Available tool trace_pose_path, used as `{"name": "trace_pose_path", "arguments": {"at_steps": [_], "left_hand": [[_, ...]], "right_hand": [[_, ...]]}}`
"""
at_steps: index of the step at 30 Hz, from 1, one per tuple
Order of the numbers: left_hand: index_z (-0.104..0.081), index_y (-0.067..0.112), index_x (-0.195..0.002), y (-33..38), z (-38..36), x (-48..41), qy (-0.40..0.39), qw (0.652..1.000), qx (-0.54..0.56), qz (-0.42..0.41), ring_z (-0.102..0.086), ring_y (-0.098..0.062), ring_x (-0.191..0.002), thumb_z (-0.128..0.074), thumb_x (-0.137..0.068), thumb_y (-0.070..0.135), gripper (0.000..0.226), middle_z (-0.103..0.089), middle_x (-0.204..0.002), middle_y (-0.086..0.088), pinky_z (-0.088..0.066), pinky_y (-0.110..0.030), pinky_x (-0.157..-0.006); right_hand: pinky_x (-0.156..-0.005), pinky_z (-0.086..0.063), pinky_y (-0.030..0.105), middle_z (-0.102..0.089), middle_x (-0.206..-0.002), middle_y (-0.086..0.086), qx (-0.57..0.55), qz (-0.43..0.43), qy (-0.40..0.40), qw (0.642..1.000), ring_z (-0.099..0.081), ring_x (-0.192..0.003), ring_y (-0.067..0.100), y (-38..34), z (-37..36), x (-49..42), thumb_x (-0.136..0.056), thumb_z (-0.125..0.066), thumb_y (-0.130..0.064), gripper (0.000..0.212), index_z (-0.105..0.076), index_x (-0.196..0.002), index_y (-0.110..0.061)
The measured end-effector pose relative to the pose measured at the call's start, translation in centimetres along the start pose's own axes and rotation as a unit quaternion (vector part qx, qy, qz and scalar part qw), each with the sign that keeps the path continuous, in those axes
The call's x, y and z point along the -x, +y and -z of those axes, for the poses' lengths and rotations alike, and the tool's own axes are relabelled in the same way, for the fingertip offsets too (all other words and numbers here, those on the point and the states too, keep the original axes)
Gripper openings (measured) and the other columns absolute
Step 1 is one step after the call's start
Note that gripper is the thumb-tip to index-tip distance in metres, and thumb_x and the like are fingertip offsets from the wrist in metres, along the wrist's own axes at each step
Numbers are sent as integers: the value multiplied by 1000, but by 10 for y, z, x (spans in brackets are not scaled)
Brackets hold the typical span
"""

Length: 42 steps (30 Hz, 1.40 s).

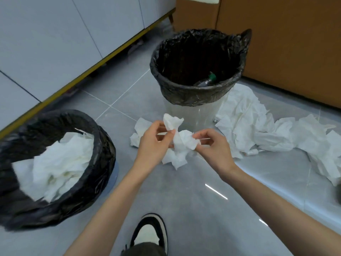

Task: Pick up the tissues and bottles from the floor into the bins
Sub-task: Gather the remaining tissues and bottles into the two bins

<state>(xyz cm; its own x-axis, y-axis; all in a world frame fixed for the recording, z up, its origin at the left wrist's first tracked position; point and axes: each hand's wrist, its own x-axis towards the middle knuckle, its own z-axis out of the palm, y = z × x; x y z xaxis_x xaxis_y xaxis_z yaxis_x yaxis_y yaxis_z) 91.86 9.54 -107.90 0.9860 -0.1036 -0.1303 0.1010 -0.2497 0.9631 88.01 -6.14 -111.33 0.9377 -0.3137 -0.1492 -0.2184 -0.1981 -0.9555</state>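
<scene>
Above glossy grey floor (184, 196), close together: left hand (153, 143) and right hand (215, 149), each pinching one crumpled tissue (181, 143) from its own side. Just behind the left hand, loose tissue (141, 126) on the tiles. Left, near: left bin (106, 145), black-lined, heaped with white tissues. Ahead, just past the hands: far bin (184, 97), black-lined, with a bottle (206, 81) inside. Right of it, a heap (267, 132) of tissues sprawled below a brown cabinet (286, 43). Pale wall (55, 43) at left. Bare tile between the bins and around the shoe (149, 231).
</scene>
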Motion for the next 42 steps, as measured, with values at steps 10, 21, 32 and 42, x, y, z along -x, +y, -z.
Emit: {"name": "trace_pose_path", "arguments": {"at_steps": [10,21,32,42], "left_hand": [[-61,39,-96,36,110,36,172,975,-94,-107,-63,3,-85,-58,-93,23,17,-67,-91,18,-49,-12,-69],[-57,29,-129,-8,198,36,258,841,-476,3,-47,-20,-94,-42,-97,13,40,-50,-108,0,-37,-33,-64],[-26,23,-149,-18,181,26,127,885,-447,36,-25,-19,-142,-27,-103,24,46,-26,-155,0,-31,-40,-112],[-51,16,-126,-39,182,5,-86,850,-488,176,-54,-31,-111,-30,-99,27,36,-60,-124,-11,-44,-44,-96]], "right_hand": [[-71,-55,23,-71,-82,-2,-128,115,-132,976,-67,-77,11,-117,-112,11,-83,-71,-9,9,-67,-80,-18],[-94,-41,37,-61,-114,5,269,307,-343,846,-53,-104,24,-124,-198,17,-85,-38,1,37,-55,-115,-13],[-84,-38,18,-64,-98,-14,207,337,-218,892,-44,-98,5,-88,-161,12,-81,-44,5,37,-65,-102,-17],[-75,-33,8,-53,-94,-24,219,219,-176,934,-40,-93,-9,-59,-124,5,-85,-44,2,36,-64,-100,-24]]}}
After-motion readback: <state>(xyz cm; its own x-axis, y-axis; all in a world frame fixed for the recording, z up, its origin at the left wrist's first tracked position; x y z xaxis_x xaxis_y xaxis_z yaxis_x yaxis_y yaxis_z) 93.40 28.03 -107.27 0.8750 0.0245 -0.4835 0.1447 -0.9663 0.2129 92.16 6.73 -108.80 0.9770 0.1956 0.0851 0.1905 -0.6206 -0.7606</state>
